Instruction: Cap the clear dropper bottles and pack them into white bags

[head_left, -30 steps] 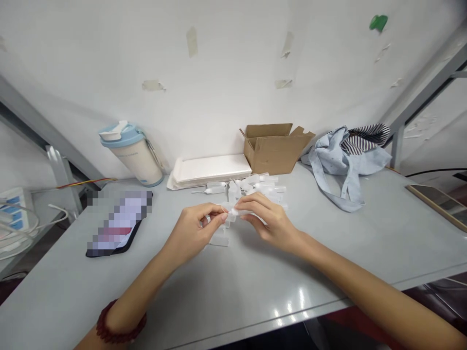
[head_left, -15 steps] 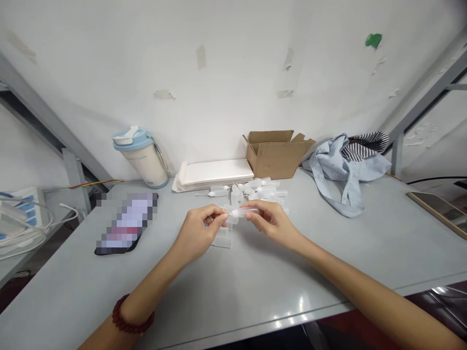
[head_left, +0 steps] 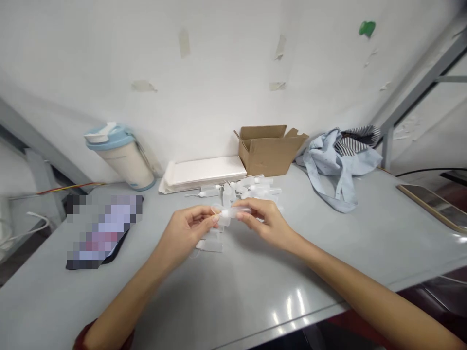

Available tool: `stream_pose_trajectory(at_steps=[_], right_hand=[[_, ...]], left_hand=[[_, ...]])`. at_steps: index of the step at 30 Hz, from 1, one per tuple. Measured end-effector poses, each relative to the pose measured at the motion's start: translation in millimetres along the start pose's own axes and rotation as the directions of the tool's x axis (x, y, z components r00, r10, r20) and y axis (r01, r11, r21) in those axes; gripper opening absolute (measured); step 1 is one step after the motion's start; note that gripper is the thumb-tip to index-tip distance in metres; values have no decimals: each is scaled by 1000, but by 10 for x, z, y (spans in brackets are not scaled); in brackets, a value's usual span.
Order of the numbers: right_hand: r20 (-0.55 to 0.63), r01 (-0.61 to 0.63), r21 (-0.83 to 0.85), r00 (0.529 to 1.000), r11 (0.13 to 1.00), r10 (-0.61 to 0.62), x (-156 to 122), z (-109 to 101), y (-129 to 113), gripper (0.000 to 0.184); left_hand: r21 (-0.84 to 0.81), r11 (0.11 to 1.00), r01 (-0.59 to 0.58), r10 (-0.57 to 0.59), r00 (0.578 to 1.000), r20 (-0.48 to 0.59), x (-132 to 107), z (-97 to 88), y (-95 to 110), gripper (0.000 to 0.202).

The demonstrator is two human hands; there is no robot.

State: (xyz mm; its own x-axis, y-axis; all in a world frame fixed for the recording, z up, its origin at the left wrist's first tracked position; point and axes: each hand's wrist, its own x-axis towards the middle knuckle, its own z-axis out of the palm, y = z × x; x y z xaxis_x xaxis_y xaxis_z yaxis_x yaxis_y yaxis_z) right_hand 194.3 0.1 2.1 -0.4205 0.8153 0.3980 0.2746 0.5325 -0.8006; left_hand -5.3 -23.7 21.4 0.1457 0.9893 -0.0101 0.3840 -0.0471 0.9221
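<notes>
My left hand (head_left: 186,233) and my right hand (head_left: 264,221) meet above the grey table (head_left: 237,287). Both pinch one small clear plastic dropper bottle (head_left: 229,212) held sideways between them. My right hand's fingers grip its body. My left hand's fingertips close on its white tip end. Just behind the hands lies a pile of several similar clear bottles (head_left: 250,187). One more clear bottle (head_left: 209,246) lies on the table under my left hand.
A phone (head_left: 98,228) lies at the left. At the back stand a blue-lidded tumbler (head_left: 118,155), a flat white stack (head_left: 202,172) and an open cardboard box (head_left: 270,149). A blue cloth bag (head_left: 339,158) and a framed panel (head_left: 434,206) lie at the right.
The view swung slightly; my hands stay together on the small bottle, with the fingers shifting a little along it.
</notes>
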Motion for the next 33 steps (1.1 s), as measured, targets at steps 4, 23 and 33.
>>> stream_pose_trajectory(at_steps=[4, 23, 33], right_hand=[[-26, 0, 45, 1000, 999, 1, 24, -36, 4, 21], [-51, 64, -91, 996, 994, -69, -88, 85, 89, 20], [-49, -10, 17, 999, 1000, 11, 34, 103, 80, 23]], left_hand=[[-18, 1000, 3, -2, 1000, 6, 12, -31, -9, 27], [-27, 999, -23, 21, 998, -64, -39, 157, -86, 20], [-156, 987, -46, 52, 998, 35, 90, -89, -90, 28]])
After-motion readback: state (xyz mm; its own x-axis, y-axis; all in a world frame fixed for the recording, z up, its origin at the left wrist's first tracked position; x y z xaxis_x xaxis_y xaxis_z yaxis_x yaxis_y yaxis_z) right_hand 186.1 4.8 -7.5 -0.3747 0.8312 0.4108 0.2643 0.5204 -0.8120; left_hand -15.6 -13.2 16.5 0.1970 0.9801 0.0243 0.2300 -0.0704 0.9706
